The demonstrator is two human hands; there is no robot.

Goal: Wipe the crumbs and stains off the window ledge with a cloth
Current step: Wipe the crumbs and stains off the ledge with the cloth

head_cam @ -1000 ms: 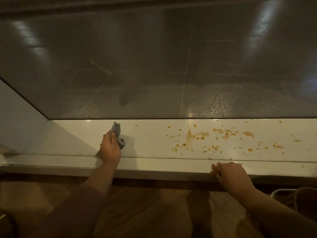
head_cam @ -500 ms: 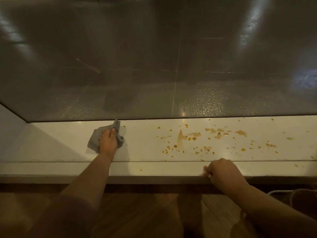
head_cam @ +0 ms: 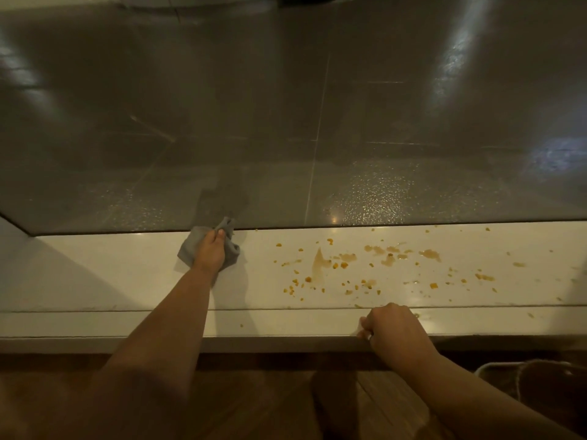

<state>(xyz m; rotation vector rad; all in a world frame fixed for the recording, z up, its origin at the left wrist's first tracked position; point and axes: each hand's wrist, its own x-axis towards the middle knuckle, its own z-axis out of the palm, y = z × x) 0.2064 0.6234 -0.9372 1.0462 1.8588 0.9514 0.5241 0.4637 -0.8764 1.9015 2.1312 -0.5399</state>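
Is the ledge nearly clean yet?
Only just starting. Nothing looks wiped yet. The left hand holds the grey cloth on the ledge by the glass, left of the mess. The orange crumbs and brown stains are all left. The right hand grips the ledge's front edge.

Soft grey cloth (head_cam: 190, 249) lies on the glossy white ledge (head_cam: 111, 274) under shiny glass (head_cam: 286, 122), above wood-look floor (head_cam: 254, 401).
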